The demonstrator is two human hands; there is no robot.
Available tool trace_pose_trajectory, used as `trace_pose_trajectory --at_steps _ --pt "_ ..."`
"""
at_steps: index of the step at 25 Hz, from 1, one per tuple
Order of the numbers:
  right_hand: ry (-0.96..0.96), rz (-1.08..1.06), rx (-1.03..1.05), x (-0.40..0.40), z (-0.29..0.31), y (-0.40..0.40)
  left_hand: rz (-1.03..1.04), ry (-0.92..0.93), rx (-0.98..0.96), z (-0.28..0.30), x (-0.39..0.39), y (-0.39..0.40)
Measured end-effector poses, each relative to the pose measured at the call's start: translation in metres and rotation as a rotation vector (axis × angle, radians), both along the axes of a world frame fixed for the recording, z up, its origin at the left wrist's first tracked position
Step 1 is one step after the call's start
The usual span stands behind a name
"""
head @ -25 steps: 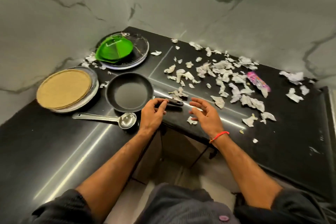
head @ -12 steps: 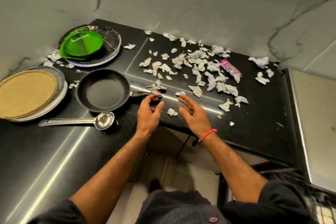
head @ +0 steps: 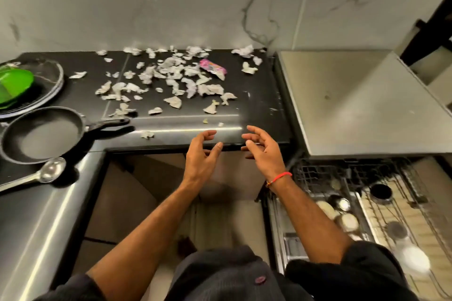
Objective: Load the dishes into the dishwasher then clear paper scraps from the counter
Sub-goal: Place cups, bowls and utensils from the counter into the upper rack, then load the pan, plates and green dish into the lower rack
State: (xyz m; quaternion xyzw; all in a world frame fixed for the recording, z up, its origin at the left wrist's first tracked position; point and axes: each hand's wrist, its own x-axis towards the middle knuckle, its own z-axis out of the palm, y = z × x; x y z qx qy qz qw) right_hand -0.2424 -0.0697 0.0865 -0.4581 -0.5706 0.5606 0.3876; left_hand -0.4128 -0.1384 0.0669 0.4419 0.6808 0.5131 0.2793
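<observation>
1. Head view. Left hand: empty, fingers loosely curled, held above the front edge of the glossy black stone counter.
2. Right hand: empty, fingers spread & relaxed, thin red thread bracelet at wrist; just beside left hand, palms facing each other, not touching.
3. Crumpled white paper scraps: scattered over counter's back & middle, well apart from both hands; a few stray bits near the front edge.
4. Pink printed plastic wrapper: lay among scraps, toward the wall.
5. Black non-stick frying pan: on counter at left, handle pointing right.
6. Long-handled steel ladle: just in front of pan.
7. Bright green plastic plate: sat on round clear glass plate, far left, partly cut off.
8. Open dishwasher's wire rack: lower right, under grey worktop; held pale round dishes, blurred.
</observation>
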Motion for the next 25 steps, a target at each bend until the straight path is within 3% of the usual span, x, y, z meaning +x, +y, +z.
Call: trace_pose_trajectory --at_steps 6,11,17,20,25 --pt "0.028 -0.265 -0.109 0.174 -0.027 -0.060 -0.195 0.056 -0.062 -0.019 0.156 -0.040" --pt "-0.009 -0.481 -0.176 0.267 -0.045 -0.111 -0.415 0.117 -0.115 -0.023 0.234 -0.061" --pt "0.012 -0.795 -0.235 0.315 -0.044 -0.161 -0.593 0.093 -0.190 -0.021 0.286 -0.063" --pt "-0.039 -0.794 -0.258 0.334 -0.052 -0.183 -0.646 0.122 -0.267 -0.039 0.302 -0.076" --pt "0.041 -0.874 -0.361 0.363 -0.062 -0.188 -0.671 0.092 -0.353 -0.051 0.316 -0.110"
